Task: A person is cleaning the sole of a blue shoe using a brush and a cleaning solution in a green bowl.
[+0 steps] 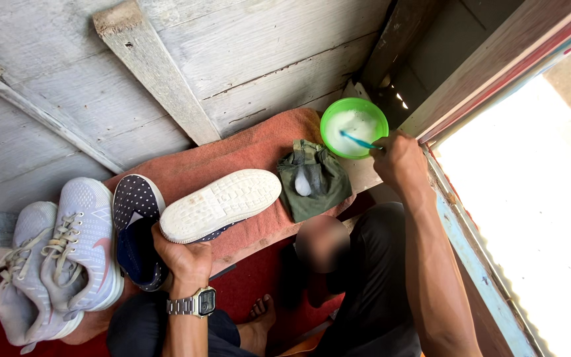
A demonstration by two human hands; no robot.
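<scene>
Under the curled fingers of the left hand point(183, 259), a slip-on shoe point(223, 203) is gripped by its heel, white sole turned up so it can be reached. Its length runs from those fingers toward the green bowl point(354, 125). A blue brush point(359, 141), probably a toothbrush, is pinched by the right hand point(399, 158) and dipped into the bowl.
</scene>
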